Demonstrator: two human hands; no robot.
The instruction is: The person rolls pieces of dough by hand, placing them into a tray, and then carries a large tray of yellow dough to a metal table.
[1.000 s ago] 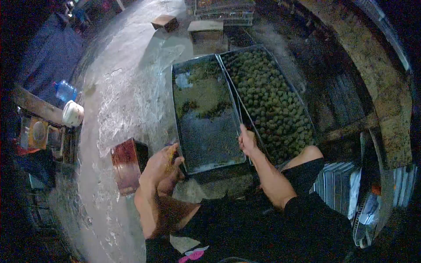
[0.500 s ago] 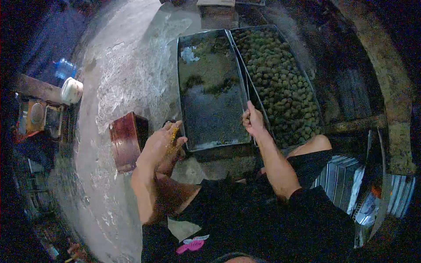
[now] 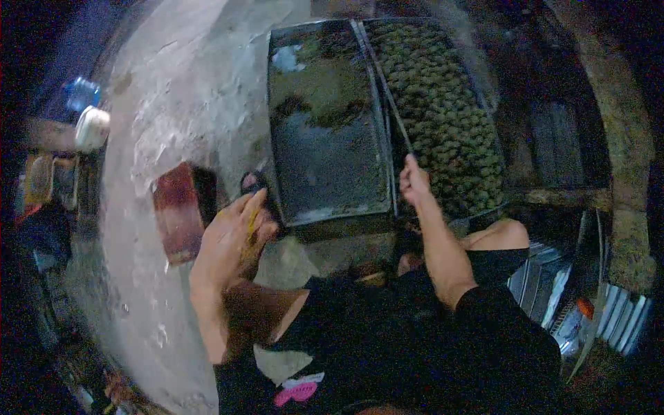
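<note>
My right hand (image 3: 415,181) is closed round the near end of a long thin rod (image 3: 389,100), which slants up and left over the seam between two trays. Under the rod's left side is a metal tray (image 3: 325,169) with a brownish-green powdery layer (image 3: 315,76) over its far half. The right tray holds many round, dull green balls (image 3: 443,111). My left hand (image 3: 232,232) hangs beside the left tray's near corner, over my sandalled foot (image 3: 253,181). Its fingers look stretched out, somewhat blurred, with yellow matter on them.
A reddish-brown box (image 3: 180,214) stands on the worn concrete floor (image 3: 138,277), left of my left hand. A white tub (image 3: 92,129) and a blue clear bottle (image 3: 83,93) are farther left. Several metal sheets or trays (image 3: 539,280) lean at my right.
The rod's near end has swung right with my right hand, so it slants more. My left hand has shifted slightly left and down. The camera view has tilted a little.
</note>
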